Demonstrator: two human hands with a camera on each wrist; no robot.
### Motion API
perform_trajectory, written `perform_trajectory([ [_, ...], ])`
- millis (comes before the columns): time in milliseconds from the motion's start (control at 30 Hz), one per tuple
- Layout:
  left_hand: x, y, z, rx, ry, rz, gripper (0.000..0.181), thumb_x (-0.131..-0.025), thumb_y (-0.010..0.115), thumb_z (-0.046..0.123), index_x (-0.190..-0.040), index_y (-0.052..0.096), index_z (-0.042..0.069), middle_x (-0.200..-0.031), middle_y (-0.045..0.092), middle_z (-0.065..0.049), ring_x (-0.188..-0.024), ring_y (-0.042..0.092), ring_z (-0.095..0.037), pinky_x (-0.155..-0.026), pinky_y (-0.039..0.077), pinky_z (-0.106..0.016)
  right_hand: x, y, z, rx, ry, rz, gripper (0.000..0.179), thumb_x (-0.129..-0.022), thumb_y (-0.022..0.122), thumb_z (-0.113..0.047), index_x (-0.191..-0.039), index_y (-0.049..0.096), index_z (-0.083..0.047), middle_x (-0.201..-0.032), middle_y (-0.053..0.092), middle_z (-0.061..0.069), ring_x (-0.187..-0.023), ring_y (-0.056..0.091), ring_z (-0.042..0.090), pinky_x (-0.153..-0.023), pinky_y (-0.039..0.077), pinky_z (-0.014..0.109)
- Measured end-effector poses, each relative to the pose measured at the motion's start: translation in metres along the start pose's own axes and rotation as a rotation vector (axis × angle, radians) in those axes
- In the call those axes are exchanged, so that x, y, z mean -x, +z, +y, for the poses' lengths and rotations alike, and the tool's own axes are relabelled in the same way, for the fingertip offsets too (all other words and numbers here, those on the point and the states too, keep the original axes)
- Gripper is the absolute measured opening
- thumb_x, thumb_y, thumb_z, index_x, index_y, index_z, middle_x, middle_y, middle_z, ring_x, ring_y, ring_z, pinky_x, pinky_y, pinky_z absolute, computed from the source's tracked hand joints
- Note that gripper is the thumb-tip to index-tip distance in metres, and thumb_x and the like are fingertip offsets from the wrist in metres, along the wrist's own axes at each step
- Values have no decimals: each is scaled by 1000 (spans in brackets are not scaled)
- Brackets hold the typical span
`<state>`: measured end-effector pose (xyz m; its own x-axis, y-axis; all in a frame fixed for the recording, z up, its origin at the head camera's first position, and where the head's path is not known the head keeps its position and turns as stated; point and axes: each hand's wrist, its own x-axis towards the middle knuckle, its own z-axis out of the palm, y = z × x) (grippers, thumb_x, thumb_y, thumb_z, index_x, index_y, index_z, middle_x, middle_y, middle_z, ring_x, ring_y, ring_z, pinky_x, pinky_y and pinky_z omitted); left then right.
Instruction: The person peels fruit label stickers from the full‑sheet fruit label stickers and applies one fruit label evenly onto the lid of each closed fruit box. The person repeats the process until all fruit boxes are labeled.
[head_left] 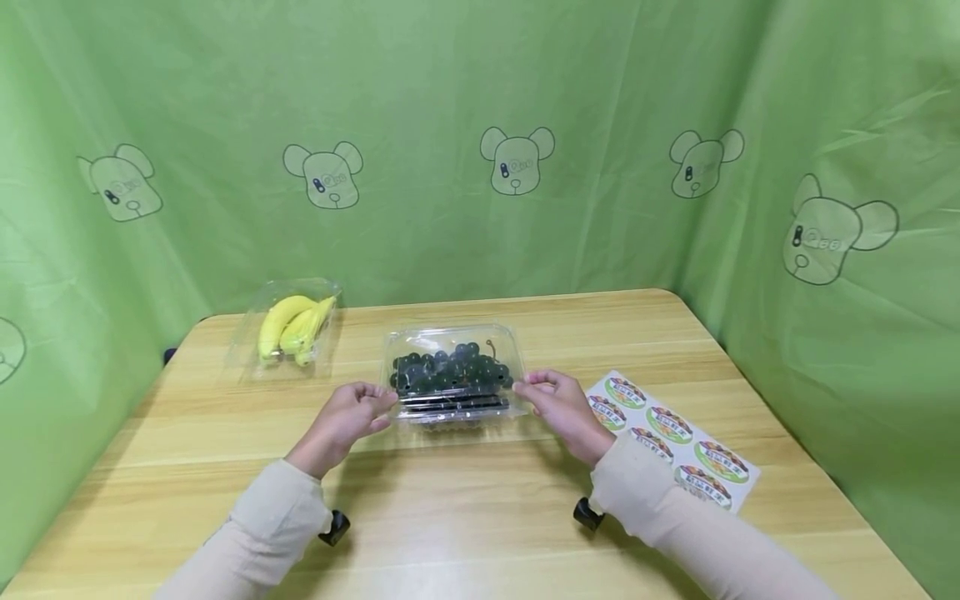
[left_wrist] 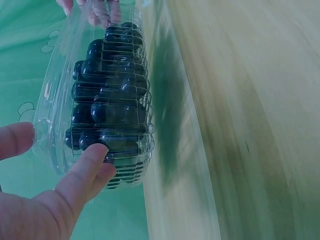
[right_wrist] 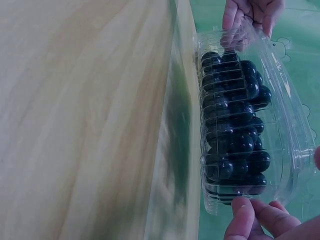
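Observation:
A clear plastic clamshell box point(head_left: 453, 337) of dark grapes point(head_left: 457, 367) is in the middle of the head view, its lid over the fruit. At its left end my left hand point(head_left: 348, 418) grips the near corner. My right hand point(head_left: 562, 408) holds the opposite end. In the left wrist view, the left thumb point(left_wrist: 17, 140) is at the rim and the fingers point(left_wrist: 82, 172) lie against the ribbed side. Right fingertips point(right_wrist: 242, 215) touch the box's lower end in the right wrist view. The box appears raised slightly, with a shadow beside it.
A second clear box point(head_left: 324, 287) with yellow bananas point(head_left: 288, 325) stands at the table's back left. To the right, partly under the right forearm, lies a white sheet of oval fruit stickers point(head_left: 667, 437). Green curtains point(head_left: 420, 233) surround the wooden table point(head_left: 450, 517).

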<state>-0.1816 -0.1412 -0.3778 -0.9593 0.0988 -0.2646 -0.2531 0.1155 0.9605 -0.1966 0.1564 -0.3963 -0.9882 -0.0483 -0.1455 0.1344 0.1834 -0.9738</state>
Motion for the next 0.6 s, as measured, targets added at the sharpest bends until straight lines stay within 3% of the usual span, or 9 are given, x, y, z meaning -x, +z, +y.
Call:
perform_trajectory([
  [267,1,2,-3,-19,-13,10,13,-96,57,7,-95,49,-2,-105,50,-13,-115,51,-34,-99,48,-40,2,0,4,-9,-4,-2,41,-91,67,-19,-121,53,4,-117,63,15,-66,48,9,-80,52,33],
  [433,2,2,-5,-26,-3,15,16,-96,58,6,-103,51,-7,-104,52,-14,-111,53,-35,-98,49,-40,0,0,7,-21,6,2,41,-90,67,-18,-121,53,5,-115,64,18,-67,49,10,-67,50,25],
  [600,1,2,-6,-32,1,12,18,-95,58,5,-106,52,-9,-104,53,-15,-109,54,-35,-98,49,-42,0,1,10,-21,14,12,42,-90,68,-18,-121,52,6,-112,65,18,-70,51,13,-63,49,24],
])
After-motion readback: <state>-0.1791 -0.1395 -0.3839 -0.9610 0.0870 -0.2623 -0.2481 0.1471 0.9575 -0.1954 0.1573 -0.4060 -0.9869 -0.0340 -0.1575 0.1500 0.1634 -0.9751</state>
